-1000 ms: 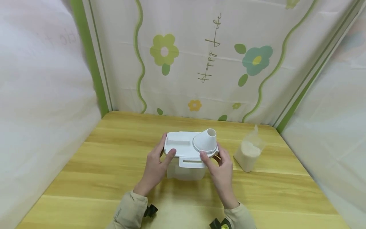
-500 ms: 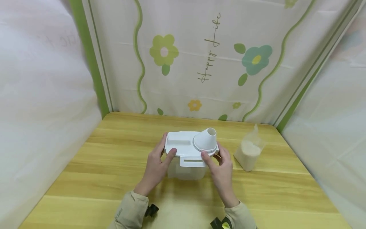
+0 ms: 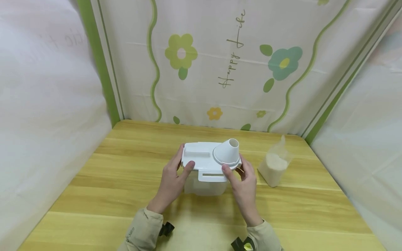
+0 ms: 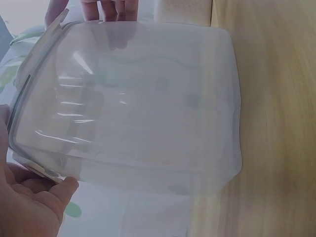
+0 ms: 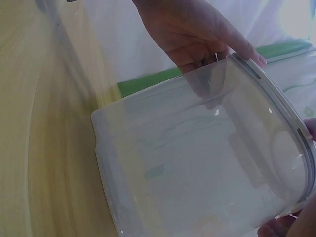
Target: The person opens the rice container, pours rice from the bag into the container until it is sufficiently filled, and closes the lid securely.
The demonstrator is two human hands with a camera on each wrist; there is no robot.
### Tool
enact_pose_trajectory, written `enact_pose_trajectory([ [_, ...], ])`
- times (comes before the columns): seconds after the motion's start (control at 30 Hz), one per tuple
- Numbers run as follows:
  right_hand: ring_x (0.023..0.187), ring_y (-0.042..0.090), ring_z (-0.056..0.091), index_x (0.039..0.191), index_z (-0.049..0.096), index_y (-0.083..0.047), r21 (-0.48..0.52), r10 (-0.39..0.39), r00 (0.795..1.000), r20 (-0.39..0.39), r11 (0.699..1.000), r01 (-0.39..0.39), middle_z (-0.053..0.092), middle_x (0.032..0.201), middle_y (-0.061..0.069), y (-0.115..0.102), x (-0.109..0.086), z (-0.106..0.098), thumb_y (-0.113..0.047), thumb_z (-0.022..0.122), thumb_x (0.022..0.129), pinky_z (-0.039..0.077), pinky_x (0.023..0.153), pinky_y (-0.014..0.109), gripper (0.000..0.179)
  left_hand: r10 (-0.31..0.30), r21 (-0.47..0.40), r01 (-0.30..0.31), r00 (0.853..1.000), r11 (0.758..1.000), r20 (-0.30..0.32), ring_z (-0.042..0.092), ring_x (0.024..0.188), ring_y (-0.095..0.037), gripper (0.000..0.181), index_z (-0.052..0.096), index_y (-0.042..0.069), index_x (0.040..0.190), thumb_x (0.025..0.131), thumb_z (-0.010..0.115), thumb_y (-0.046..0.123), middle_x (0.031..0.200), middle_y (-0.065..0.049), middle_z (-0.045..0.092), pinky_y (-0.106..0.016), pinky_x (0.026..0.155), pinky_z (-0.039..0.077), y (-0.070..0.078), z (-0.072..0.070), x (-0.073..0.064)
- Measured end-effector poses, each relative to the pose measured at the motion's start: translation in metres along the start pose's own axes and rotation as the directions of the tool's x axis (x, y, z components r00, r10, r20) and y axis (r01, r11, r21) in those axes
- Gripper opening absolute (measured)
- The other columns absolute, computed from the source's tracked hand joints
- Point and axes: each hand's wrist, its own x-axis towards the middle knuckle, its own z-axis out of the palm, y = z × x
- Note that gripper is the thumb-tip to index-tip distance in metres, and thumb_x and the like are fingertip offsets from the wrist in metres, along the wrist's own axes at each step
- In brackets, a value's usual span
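Note:
A clear plastic storage container (image 3: 205, 188) with a white lid (image 3: 198, 157) stands between both hands, near the middle of the table. On the lid's right part rises a white cone-shaped spout (image 3: 226, 153), and a slotted latch (image 3: 212, 176) sticks out at the near side. My left hand (image 3: 171, 183) grips the lid's left end, thumb on its near corner. My right hand (image 3: 245, 186) holds the right end, its thumb beside the spout's base. Through the see-through wall (image 4: 143, 108) in the left wrist view, no contents show. Some fingers are hidden behind the container.
A transparent bag of white grains (image 3: 274, 169) stands on the wooden table (image 3: 119, 181), right of the container. Patterned cloth (image 3: 201, 87) hangs behind the table, with more cloth at both sides.

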Motion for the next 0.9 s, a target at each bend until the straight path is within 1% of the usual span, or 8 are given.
enact_pose_trajectory([
  [0.27,0.108,0.031,0.055,0.136,0.051,0.010,0.021,-0.018,1.000,-0.006,1.000,0.018,0.053,0.120,0.019,0.004,0.002,0.000,0.000,0.077,0.083,0.049,0.096,0.030,0.060,0.009,0.000,-0.009,1.000,1.000,-0.012,0.048,0.128,-0.035,0.062,0.031,-0.014,0.145,0.094,0.062,-0.003,0.143,-0.030,0.042,-0.039,0.101,0.043,-0.001,0.000,0.000],
  [0.3,0.108,0.031,0.055,0.136,0.051,0.011,0.024,-0.020,1.000,-0.009,0.999,0.020,0.053,0.120,0.019,0.005,0.002,0.000,0.000,0.077,0.083,0.049,0.096,0.030,0.060,0.014,0.003,-0.014,1.000,1.000,-0.012,0.047,0.128,-0.033,0.062,0.030,-0.012,0.147,0.095,0.062,-0.001,0.144,-0.028,0.042,-0.037,0.101,0.043,-0.007,0.002,0.000],
  [0.33,0.109,0.031,0.055,0.136,0.051,0.010,0.027,-0.020,1.000,-0.011,0.999,0.020,0.053,0.120,0.019,0.009,0.003,0.000,0.001,0.078,0.082,0.049,0.096,0.030,0.060,0.014,0.006,-0.014,1.000,1.000,-0.012,0.047,0.128,-0.033,0.063,0.030,-0.012,0.147,0.094,0.063,-0.001,0.144,-0.028,0.042,-0.038,0.101,0.043,-0.013,0.003,0.000],
  [0.5,0.109,0.025,0.055,0.137,0.054,0.002,0.033,-0.014,1.000,-0.018,0.999,0.015,0.053,0.121,0.014,0.028,0.005,-0.002,-0.003,0.080,0.082,0.049,0.097,0.029,0.061,0.031,-0.007,-0.031,0.999,0.999,-0.009,0.049,0.127,-0.028,0.067,0.028,-0.003,0.151,0.095,0.064,0.002,0.148,-0.020,0.041,-0.040,0.100,0.045,-0.043,0.009,-0.003],
  [0.53,0.109,0.024,0.055,0.137,0.054,0.001,0.032,-0.012,1.000,-0.020,0.999,0.012,0.053,0.121,0.013,0.033,0.006,-0.002,-0.004,0.080,0.082,0.048,0.097,0.030,0.061,0.031,-0.011,-0.031,1.000,0.999,-0.006,0.050,0.126,-0.029,0.067,0.028,-0.002,0.152,0.095,0.064,0.002,0.148,-0.020,0.041,-0.041,0.100,0.045,-0.042,0.009,-0.003],
  [0.57,0.109,0.024,0.055,0.138,0.054,0.000,0.031,-0.013,1.000,-0.022,0.999,0.014,0.053,0.121,0.012,0.034,0.006,-0.002,-0.005,0.080,0.082,0.048,0.097,0.029,0.061,0.035,-0.016,-0.035,0.999,0.999,-0.004,0.050,0.126,-0.027,0.067,0.027,0.000,0.153,0.096,0.063,0.004,0.148,-0.018,0.041,-0.040,0.100,0.045,-0.042,0.009,-0.003],
  [0.73,0.111,0.029,0.054,0.138,0.052,0.005,0.031,-0.024,0.999,-0.029,0.999,0.025,0.053,0.122,0.015,0.036,0.006,-0.001,-0.002,0.079,0.082,0.049,0.097,0.031,0.062,0.035,0.005,-0.035,0.999,0.999,0.005,0.050,0.126,-0.023,0.065,0.025,0.003,0.154,0.100,0.060,0.014,0.149,-0.014,0.041,-0.038,0.102,0.043,-0.042,0.009,-0.003],
  [0.9,0.111,0.025,0.054,0.138,0.054,-0.001,0.040,-0.020,0.999,-0.033,0.999,0.021,0.053,0.121,0.012,0.033,0.004,-0.001,-0.007,0.081,0.082,0.048,0.098,0.030,0.062,0.023,0.023,-0.023,1.000,0.999,0.015,0.044,0.132,-0.025,0.065,0.023,0.003,0.155,0.103,0.056,0.022,0.152,-0.014,0.037,-0.037,0.105,0.040,-0.043,0.011,-0.003],
])
